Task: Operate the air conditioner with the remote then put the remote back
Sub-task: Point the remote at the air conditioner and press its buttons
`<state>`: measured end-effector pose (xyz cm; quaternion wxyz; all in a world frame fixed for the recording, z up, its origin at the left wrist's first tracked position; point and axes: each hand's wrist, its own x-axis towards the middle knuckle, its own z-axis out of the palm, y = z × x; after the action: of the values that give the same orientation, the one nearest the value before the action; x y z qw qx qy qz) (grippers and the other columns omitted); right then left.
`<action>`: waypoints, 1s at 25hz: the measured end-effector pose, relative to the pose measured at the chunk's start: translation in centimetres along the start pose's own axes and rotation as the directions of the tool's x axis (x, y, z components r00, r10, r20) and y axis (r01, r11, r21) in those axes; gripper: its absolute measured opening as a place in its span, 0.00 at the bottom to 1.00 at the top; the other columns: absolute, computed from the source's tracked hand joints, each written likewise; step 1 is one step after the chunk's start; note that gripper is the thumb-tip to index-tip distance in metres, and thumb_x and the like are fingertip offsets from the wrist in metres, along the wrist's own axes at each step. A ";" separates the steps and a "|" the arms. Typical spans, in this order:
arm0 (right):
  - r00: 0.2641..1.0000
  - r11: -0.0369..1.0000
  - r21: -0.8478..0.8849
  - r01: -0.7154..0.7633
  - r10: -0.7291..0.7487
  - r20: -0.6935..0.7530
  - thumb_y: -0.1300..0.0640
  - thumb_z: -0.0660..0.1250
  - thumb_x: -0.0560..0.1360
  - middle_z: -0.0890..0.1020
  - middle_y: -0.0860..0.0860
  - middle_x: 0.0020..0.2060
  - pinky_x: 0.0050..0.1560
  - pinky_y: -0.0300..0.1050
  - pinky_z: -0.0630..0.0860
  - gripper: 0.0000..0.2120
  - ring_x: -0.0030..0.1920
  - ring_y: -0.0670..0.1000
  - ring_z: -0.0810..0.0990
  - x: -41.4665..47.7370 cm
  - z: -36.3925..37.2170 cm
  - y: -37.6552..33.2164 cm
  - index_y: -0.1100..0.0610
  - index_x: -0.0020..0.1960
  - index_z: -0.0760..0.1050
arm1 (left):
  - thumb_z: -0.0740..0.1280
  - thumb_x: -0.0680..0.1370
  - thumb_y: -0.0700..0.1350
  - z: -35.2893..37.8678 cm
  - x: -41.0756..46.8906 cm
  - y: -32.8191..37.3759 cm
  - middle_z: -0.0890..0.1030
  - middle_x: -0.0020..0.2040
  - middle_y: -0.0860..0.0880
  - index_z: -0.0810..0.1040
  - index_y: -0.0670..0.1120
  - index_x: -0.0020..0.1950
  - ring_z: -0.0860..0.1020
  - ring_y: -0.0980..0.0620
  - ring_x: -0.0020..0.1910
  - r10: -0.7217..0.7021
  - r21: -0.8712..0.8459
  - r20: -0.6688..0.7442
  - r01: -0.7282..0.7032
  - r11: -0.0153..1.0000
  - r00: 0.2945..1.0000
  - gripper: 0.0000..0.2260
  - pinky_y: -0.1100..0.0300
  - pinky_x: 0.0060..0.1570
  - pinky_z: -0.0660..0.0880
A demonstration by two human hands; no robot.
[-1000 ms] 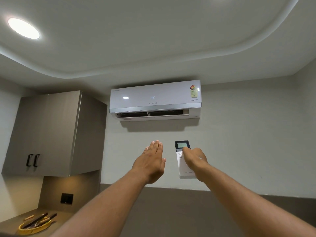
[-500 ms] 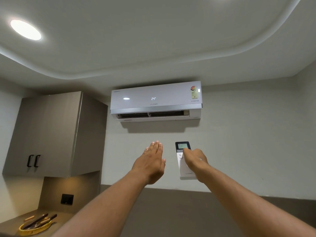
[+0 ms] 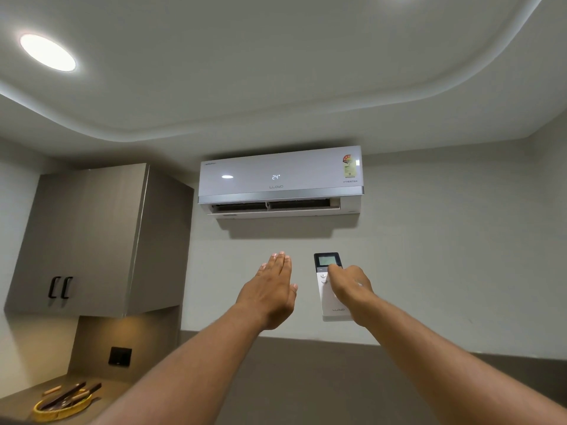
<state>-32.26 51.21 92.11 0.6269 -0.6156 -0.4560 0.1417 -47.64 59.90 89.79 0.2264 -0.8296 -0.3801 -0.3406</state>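
A white air conditioner (image 3: 280, 179) hangs high on the wall, its display reading 24 and its louvre open. Below it my right hand (image 3: 349, 286) holds a white remote (image 3: 325, 282) upright, pointed at the unit, with the thumb on the buttons under the remote's dark screen. My left hand (image 3: 270, 289) is raised beside it, flat and empty, fingers together and extended, palm facing away from me. The two hands are apart by a small gap.
A grey wall cupboard (image 3: 92, 240) with black handles hangs at the left. Under it a counter (image 3: 18, 400) carries a yellow tray (image 3: 61, 407) with dark utensils. A black socket (image 3: 120, 356) sits on the backsplash. A round ceiling light (image 3: 47, 52) glows at upper left.
Both hands keep their pose; the whole view has only shifted slightly. The display still reads 24.
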 end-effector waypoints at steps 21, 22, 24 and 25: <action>1.000 1.000 -0.004 -0.002 0.002 -0.003 0.56 0.58 0.75 0.78 0.55 0.36 0.32 0.41 0.71 0.09 0.34 0.55 0.76 0.2 -0.2 0.6 0.58 0.40 0.73 | 0.47 0.82 0.54 0.2 0.2 0.2 0.43 0.80 0.46 0.42 0.45 0.79 0.42 0.50 0.78 0.001 -0.010 0.021 0.000 1.000 1.000 0.28 0.55 0.73 0.42; 1.000 1.000 -0.003 -0.002 0.002 -0.001 0.56 0.58 0.75 0.78 0.55 0.36 0.32 0.41 0.71 0.09 0.34 0.55 0.76 0.2 -0.2 0.6 0.58 0.40 0.73 | 0.47 0.82 0.54 0.2 0.1 0.2 0.43 0.80 0.46 0.42 0.45 0.79 0.42 0.50 0.78 0.002 -0.010 0.021 -0.002 1.000 1.000 0.28 0.55 0.73 0.42; 1.000 1.000 -0.005 -0.002 0.002 0.007 0.57 0.58 0.75 0.78 0.54 0.36 0.33 0.41 0.72 0.08 0.34 0.55 0.76 0.2 -0.2 0.8 0.58 0.41 0.73 | 0.47 0.82 0.54 0.2 0.1 0.2 0.43 0.80 0.46 0.42 0.44 0.79 0.42 0.50 0.78 0.002 -0.009 0.022 -0.002 1.000 1.000 0.28 0.55 0.72 0.42; 1.000 1.000 -0.006 -0.002 0.002 0.012 0.57 0.58 0.74 0.78 0.54 0.36 0.33 0.42 0.72 0.08 0.34 0.55 0.76 0.1 -0.2 0.8 0.58 0.41 0.73 | 0.47 0.82 0.53 0.2 0.0 0.2 0.43 0.80 0.46 0.42 0.44 0.79 0.42 0.50 0.78 0.001 -0.009 0.023 -0.001 1.000 1.000 0.28 0.55 0.72 0.42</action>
<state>-31.76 51.37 91.47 0.6220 -0.6171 -0.4597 0.1447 -47.39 59.88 89.67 0.2184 -0.8348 -0.3806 -0.3325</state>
